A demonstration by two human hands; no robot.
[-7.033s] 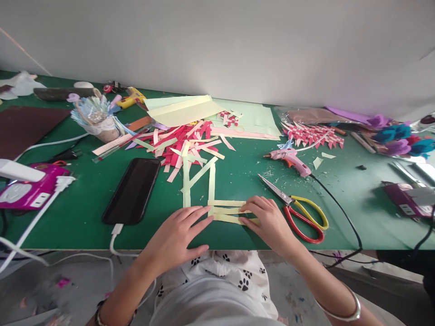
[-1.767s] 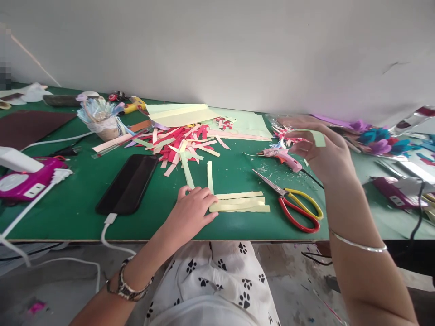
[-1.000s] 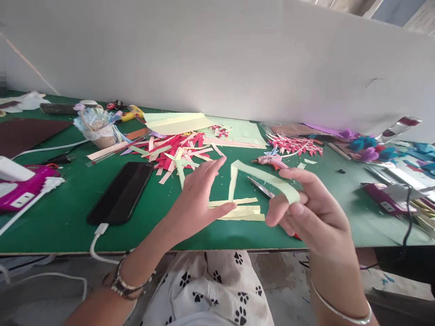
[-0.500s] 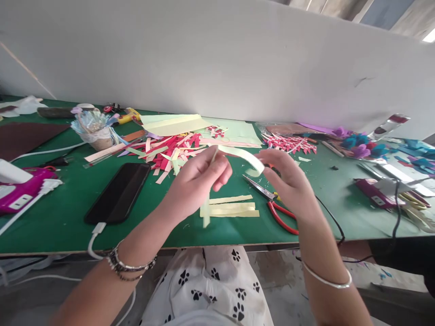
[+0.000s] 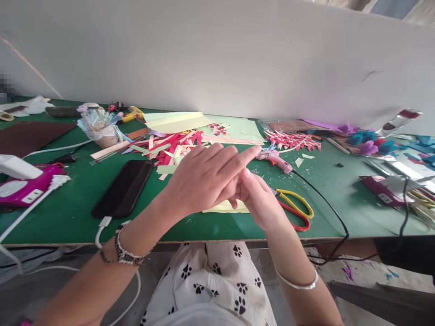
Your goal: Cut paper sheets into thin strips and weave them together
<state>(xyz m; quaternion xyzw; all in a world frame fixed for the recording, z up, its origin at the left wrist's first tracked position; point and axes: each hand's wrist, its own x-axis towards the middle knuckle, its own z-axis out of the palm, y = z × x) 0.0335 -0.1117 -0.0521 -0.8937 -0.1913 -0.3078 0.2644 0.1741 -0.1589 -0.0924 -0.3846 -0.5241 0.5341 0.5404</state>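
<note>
My left hand (image 5: 204, 179) is palm down above the table, index finger stretched forward and the other fingers curled under. Against its underside presses my right hand (image 5: 260, 197), thumb up and fingers bent. The two hands touch; anything pinched between them is hidden. Below them lie pale yellow paper strips (image 5: 226, 208), partly covered. Scissors (image 5: 294, 210) with red and yellow handles lie by my right wrist, blades hidden. Just beyond the fingertips rests a pink glue gun (image 5: 277, 160) on its black cord. A pale green strip (image 5: 166, 169) lies left of my left hand.
Red, pink and green paper scraps (image 5: 163, 149) are heaped behind the hands, before pale sheets (image 5: 238, 129). Woven red-and-white paper (image 5: 295, 140) lies farther right. A black phone (image 5: 124, 188) charges at left. Purple power strips (image 5: 30, 188) and several cables flank the work area.
The pale strip held between both hands no longer shows there. My hands have come together, the right moving left and uncovering the glue gun and scissor handles.
</note>
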